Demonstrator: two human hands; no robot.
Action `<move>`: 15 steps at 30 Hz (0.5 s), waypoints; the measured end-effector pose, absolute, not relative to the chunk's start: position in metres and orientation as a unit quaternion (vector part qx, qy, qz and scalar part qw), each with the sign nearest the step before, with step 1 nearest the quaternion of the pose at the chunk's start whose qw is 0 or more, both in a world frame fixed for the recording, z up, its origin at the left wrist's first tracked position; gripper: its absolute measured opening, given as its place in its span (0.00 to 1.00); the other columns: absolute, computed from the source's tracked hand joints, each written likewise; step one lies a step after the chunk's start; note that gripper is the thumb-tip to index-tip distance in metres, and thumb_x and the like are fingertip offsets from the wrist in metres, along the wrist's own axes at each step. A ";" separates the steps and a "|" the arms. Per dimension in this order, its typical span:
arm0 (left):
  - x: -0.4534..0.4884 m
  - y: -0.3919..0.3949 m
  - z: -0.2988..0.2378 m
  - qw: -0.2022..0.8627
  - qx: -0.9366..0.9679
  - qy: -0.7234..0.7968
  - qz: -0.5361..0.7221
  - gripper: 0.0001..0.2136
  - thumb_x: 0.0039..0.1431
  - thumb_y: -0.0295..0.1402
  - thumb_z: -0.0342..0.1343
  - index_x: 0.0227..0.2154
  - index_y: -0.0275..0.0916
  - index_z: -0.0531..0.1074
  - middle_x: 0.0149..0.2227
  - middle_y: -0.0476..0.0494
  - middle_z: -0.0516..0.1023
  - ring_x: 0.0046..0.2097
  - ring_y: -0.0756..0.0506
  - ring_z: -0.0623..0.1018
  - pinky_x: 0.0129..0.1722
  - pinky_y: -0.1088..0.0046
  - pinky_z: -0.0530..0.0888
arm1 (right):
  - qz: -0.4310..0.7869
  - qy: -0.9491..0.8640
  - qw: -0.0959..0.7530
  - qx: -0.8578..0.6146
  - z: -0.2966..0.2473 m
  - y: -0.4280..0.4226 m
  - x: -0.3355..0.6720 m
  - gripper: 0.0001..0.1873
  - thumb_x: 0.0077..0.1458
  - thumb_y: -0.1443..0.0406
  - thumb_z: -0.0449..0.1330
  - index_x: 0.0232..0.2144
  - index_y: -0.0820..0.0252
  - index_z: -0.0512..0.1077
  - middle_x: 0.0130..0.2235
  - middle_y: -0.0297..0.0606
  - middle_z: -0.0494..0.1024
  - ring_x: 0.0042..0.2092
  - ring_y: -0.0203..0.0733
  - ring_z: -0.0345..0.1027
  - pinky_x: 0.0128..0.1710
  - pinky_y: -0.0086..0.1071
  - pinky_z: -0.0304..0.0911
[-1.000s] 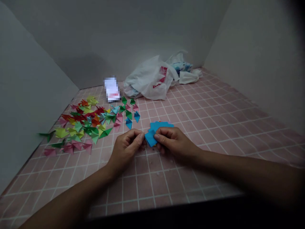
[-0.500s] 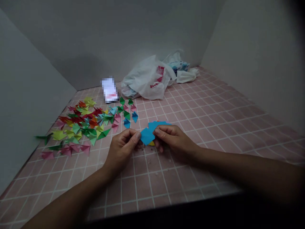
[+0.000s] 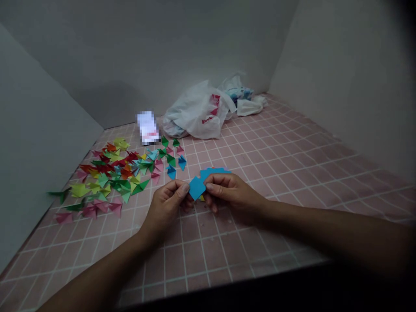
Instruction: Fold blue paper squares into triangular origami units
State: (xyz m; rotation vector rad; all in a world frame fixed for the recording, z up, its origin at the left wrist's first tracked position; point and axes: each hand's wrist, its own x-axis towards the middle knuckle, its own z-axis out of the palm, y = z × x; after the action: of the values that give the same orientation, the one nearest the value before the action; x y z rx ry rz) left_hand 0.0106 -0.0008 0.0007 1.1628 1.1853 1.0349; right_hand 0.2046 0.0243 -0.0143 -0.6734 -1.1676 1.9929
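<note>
Between both hands point(image 3: 199, 197), blue paper point(image 3: 196, 188)

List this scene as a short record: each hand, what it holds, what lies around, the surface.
left hand: pinches the left side of the blue paper piece
right hand: pinches its right side
just beyond the right hand: blue paper stack
to the left: folded paper triangles, many colours, spread out
at the back: white plastic bag
surface: pink tiled surface
</note>
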 end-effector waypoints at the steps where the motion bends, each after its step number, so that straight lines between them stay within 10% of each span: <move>1: 0.011 -0.001 0.000 0.563 0.489 0.501 0.439 0.14 0.59 0.42 0.61 0.25 0.38 0.72 0.22 0.52 0.72 0.23 0.52 0.70 0.25 0.76 0.66 | 0.777 -0.449 0.358 -0.258 -0.014 0.024 0.205 0.17 0.57 0.53 0.67 0.28 0.61 0.71 0.26 0.31 0.74 0.24 0.30 0.67 0.25 0.25 0.63; 15: 0.011 -0.003 0.002 0.528 0.513 0.512 0.443 0.13 0.59 0.42 0.61 0.26 0.38 0.71 0.22 0.52 0.72 0.24 0.52 0.69 0.25 0.77 0.66 | 0.722 -0.484 0.356 -0.343 -0.014 0.025 0.204 0.15 0.52 0.57 0.66 0.23 0.59 0.69 0.21 0.29 0.72 0.21 0.29 0.62 0.22 0.26 0.56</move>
State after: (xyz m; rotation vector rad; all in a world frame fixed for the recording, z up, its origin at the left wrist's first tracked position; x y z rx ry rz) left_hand 0.0111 -0.0030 0.0018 1.2250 1.2222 1.0583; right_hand 0.2039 0.0253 -0.0139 -0.8853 -1.2489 1.8652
